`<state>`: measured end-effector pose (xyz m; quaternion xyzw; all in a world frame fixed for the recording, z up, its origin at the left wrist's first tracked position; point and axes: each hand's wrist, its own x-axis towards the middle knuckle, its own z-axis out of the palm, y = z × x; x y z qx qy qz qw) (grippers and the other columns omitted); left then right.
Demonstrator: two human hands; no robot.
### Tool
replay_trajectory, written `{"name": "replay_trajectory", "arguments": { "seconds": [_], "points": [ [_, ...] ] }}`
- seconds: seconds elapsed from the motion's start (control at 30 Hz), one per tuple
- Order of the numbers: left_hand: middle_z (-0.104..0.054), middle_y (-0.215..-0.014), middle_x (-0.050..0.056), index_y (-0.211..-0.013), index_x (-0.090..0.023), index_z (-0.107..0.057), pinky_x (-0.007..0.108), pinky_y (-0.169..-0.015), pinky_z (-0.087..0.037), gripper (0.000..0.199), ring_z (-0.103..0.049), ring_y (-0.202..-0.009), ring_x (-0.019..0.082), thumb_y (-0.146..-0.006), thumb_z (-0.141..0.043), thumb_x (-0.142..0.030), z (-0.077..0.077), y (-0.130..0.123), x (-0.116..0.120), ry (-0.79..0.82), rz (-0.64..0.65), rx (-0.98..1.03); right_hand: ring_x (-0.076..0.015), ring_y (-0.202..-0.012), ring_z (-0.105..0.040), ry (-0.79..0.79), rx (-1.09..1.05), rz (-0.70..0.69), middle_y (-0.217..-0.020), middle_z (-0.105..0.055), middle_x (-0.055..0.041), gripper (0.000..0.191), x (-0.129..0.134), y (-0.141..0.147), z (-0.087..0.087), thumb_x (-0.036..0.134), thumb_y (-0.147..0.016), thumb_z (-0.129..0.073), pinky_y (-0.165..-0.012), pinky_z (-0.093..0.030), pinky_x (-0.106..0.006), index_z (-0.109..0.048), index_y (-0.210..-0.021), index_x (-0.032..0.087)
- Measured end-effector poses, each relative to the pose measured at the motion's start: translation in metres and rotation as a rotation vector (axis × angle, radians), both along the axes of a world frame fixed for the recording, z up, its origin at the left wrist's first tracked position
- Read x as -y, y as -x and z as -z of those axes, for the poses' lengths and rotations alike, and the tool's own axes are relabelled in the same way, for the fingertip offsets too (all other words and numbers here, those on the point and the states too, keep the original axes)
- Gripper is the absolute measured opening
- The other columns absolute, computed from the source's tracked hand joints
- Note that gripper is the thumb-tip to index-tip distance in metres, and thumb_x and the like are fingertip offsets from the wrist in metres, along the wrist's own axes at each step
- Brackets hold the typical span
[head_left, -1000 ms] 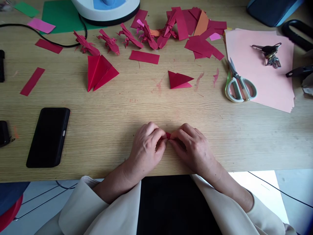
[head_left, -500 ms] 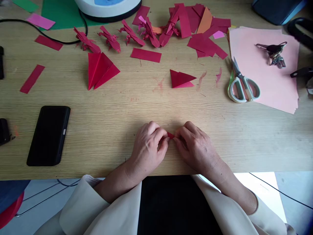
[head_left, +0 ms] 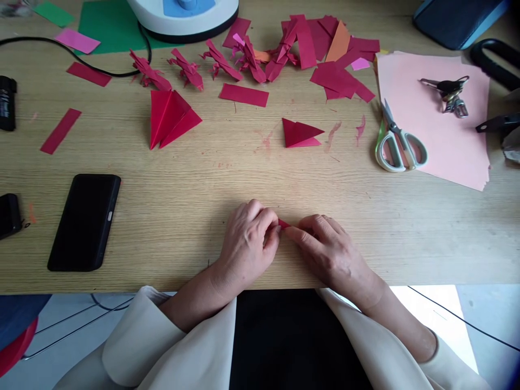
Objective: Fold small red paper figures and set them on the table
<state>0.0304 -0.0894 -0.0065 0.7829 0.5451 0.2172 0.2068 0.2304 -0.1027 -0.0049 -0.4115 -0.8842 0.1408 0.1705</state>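
A small folded piece of red paper lies between my two hands, just above the table near its front edge. My left hand pinches its left end between thumb and fingers, which hide most of it. At the right end, my right hand presses a digit on the paper's tip, its other fingers bent and set a little back. Farther off lies a folded red paper triangle. To the left of that stands a larger pleated red paper piece.
Several folded red paper figures line the back, beside red paper scraps. Scissors rest partly on pink paper sheets bearing metal clips. A black phone-like device lies at left. Loose red strips are scattered about.
My right hand's upper fingers have drawn back from the paper, while one digit stays at its tip. My left hand keeps its pinch. The whole view has shifted slightly.
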Motion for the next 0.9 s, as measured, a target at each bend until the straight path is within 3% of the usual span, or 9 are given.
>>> {"name": "replay_trajectory", "arguments": {
  "seconds": [0.2, 0.9],
  "points": [
    [-0.057, -0.088, 0.004, -0.083, -0.019, -0.054, 0.036, -0.077, -0.042, 0.01, -0.053, -0.083, 0.02, -0.091, -0.052, -0.013, -0.0006, -0.0004, -0.0003, 0.007, 0.008, -0.015, -0.0234, -0.085, -0.052, -0.086, 0.1, -0.115, -0.103, -0.06, -0.0125, 0.04, -0.0015, -0.0045, -0.003, 0.013, -0.098, -0.048, -0.078, -0.047, -0.04, -0.056, -0.137, 0.017],
    [-0.057, -0.092, 0.004, -0.086, -0.021, -0.053, 0.036, -0.078, -0.042, 0.011, -0.052, -0.087, 0.021, -0.092, -0.05, -0.012, -0.0031, -0.0017, -0.0006, 0.046, -0.001, -0.064, -0.0236, -0.089, -0.051, -0.07, 0.035, -0.096, -0.106, -0.061, -0.0131, 0.038, 0.0028, -0.006, 0.0012, 0.01, -0.099, -0.047, -0.08, -0.048, -0.04, -0.056, -0.136, 0.013]
  ]
}}
